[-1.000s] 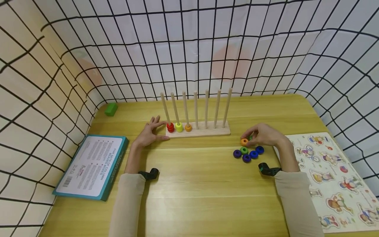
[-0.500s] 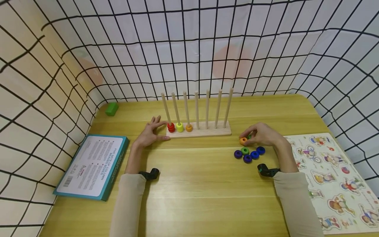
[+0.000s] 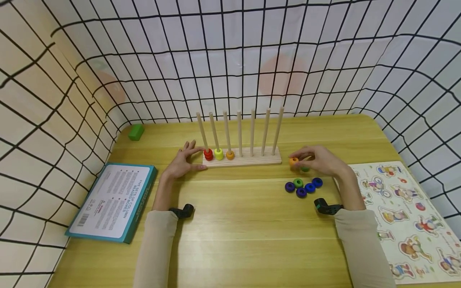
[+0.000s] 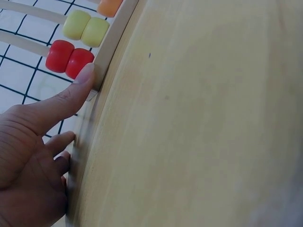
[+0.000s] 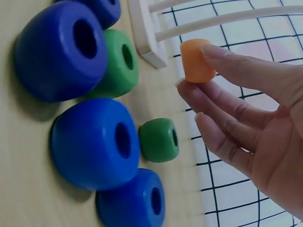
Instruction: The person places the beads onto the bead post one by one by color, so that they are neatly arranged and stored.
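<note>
My right hand (image 3: 318,161) pinches an orange bead (image 5: 196,61) between thumb and fingertips; the right wrist view shows it raised off the table. Partly hidden below that hand, a green bead (image 5: 157,140) lies on the table. To the left stands a wooden bead stand (image 3: 252,161) with a row of upright pegs. Red beads (image 3: 208,155), yellow beads (image 3: 218,154) and an orange one (image 3: 230,155) sit low on its first three pegs. My left hand (image 3: 180,164) holds the stand's left end, thumb at the front corner and index finger at the back.
Close in front of my right hand lie another green bead (image 3: 297,183), blue beads (image 3: 310,188) and purple beads (image 3: 301,193). A picture puzzle board (image 3: 407,216) is at the right, a teal box (image 3: 108,202) at the left. Behind it sits a green block (image 3: 136,132). Black netting (image 3: 241,76) surrounds the table.
My right hand has lifted the orange bead from the table and moved it slightly back and left, uncovering more of the green bead. My left hand stays on the stand.
</note>
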`<act>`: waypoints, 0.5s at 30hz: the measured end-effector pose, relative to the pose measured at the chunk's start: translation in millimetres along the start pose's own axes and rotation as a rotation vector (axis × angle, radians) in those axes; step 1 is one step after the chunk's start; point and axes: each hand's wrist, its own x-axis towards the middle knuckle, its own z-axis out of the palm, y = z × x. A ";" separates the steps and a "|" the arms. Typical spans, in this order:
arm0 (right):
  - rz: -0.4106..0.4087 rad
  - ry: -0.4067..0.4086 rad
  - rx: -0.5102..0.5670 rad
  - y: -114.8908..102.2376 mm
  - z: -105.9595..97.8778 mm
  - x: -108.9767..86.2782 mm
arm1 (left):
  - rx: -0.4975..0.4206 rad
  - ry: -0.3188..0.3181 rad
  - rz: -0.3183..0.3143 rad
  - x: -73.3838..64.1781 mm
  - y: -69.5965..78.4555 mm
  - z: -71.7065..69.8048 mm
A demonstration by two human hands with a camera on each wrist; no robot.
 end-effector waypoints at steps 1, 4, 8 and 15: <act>-0.011 0.003 0.006 -1.0 -0.8 -0.5 | 0.001 -0.001 0.000 0.3 -0.4 0.0; -0.036 0.014 0.008 -3.6 -2.5 -1.2 | 0.002 -0.002 -0.004 -0.5 -0.3 0.5; -0.056 0.024 0.004 -7.9 -3.6 -1.5 | 0.000 -0.004 -0.008 -0.4 -0.9 0.3; -0.114 0.036 -0.018 -23.3 -5.6 -3.2 | 0.001 -0.005 0.000 0.8 -1.3 0.1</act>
